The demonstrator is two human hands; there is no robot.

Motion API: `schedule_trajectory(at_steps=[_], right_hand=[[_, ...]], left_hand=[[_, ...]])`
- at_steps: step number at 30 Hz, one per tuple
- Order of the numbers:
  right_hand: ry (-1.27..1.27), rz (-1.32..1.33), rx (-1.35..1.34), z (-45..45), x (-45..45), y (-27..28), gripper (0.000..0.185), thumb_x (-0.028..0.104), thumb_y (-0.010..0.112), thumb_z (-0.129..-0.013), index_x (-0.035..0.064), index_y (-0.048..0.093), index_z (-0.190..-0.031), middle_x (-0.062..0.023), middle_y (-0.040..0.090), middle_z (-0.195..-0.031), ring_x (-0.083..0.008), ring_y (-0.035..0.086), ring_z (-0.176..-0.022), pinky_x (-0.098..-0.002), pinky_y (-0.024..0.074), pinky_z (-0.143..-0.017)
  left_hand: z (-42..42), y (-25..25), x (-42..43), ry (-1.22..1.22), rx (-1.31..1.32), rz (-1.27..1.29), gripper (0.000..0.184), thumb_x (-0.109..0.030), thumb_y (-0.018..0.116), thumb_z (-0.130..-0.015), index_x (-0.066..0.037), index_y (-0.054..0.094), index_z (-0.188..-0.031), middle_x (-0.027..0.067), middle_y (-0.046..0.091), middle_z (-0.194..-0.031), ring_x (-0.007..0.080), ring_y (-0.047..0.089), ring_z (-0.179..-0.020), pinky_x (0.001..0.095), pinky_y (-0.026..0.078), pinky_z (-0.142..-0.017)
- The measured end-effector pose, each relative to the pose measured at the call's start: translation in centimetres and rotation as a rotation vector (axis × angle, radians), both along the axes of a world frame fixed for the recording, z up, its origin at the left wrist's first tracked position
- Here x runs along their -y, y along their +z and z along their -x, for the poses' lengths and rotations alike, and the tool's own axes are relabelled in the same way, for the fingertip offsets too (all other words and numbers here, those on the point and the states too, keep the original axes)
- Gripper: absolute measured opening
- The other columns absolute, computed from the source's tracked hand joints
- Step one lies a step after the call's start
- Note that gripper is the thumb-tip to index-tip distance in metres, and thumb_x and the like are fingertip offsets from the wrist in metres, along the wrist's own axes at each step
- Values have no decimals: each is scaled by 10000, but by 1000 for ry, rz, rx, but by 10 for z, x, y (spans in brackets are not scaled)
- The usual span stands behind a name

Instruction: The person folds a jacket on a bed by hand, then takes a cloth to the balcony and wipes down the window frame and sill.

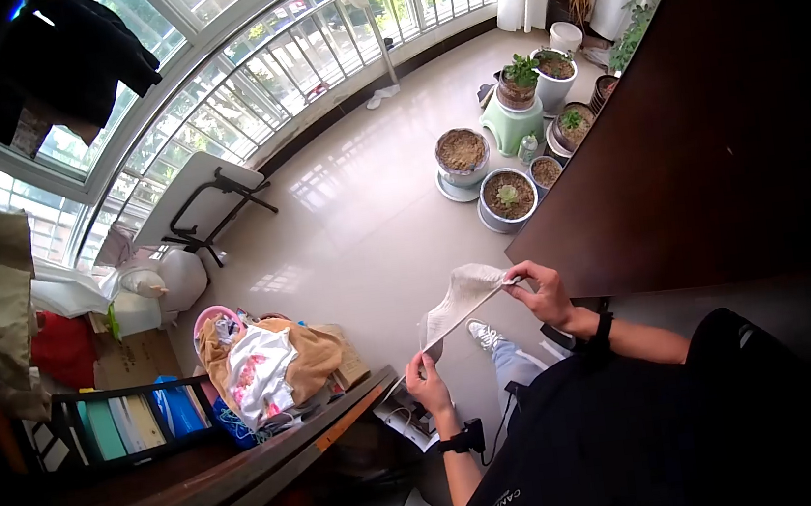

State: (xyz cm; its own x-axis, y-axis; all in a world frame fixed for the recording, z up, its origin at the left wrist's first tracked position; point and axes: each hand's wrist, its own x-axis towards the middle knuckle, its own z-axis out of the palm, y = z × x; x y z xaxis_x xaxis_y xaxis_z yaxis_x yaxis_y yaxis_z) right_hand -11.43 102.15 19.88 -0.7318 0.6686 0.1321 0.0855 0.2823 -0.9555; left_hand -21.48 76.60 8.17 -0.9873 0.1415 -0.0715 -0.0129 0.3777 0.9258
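Observation:
A small off-white cloth item point(466, 291) is stretched between my two hands above the floor. My left hand point(426, 386) pinches its lower left end between thumb and fingers. At the upper right end, my right hand point(540, 293) has the cloth's other corner pinched, with its fingers bent. The cloth sags slightly and its middle spreads out wide. Both wrists wear black bands. Below the cloth, a white and grey shoe point(484, 335) shows on the floor.
Potted plants point(508, 198) stand beyond the hands, beside a dark brown surface point(673, 166) on the right. A folding table point(197, 201) leans near the window railing. Clothes point(260, 372) lie piled at lower left, by a wooden edge point(344, 419) and shelf.

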Motion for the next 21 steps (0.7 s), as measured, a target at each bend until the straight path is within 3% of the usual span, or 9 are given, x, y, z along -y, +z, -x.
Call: schedule_trajectory(at_steps=[1,5,8,12,16,21], right_hand=[[-35,13,0,8,-1,2,149,67,729,-834,9,647,-944,-85,690,-853,-160,652,-803,-289,510,-741],[-174,-93,-53,39,-16,12,145,58,721,-840,14,639,-951,-78,676,-854,-140,634,-803,-288,511,-726],[-234,4,-123,59,-30,33,150,62,720,-845,18,625,-954,-55,650,-854,-127,607,-801,-288,511,-714],[-258,-63,-144,85,-46,39,144,60,713,-855,15,607,-941,-35,620,-841,-107,558,-768,-255,475,-703],[-154,-66,-72,116,-48,48,135,62,722,-842,18,618,-916,-52,633,-816,-127,582,-718,-262,479,-670],[238,-111,-51,180,-53,37,168,82,742,-816,27,610,-903,-95,656,-812,-204,664,-751,-313,506,-661]], left_hand=[[9,32,-5,-40,-44,61,143,-134,659,-890,-12,684,-961,105,630,-862,235,606,-814,321,481,-751],[45,55,0,-123,-68,54,101,-66,685,-842,2,664,-913,106,630,-878,240,619,-813,339,487,-753],[80,48,10,-181,-256,143,94,-67,680,-841,6,661,-897,107,627,-862,243,619,-803,336,489,-748],[117,52,0,-168,-174,115,91,-69,672,-848,15,652,-876,111,623,-841,240,617,-789,339,490,-745],[143,57,-33,-291,-116,96,106,-96,671,-859,3,668,-896,109,642,-850,226,636,-816,335,495,-756],[167,72,-93,-508,-28,16,255,-107,678,-858,-31,657,-1101,120,655,-985,240,633,-925,342,487,-841]])
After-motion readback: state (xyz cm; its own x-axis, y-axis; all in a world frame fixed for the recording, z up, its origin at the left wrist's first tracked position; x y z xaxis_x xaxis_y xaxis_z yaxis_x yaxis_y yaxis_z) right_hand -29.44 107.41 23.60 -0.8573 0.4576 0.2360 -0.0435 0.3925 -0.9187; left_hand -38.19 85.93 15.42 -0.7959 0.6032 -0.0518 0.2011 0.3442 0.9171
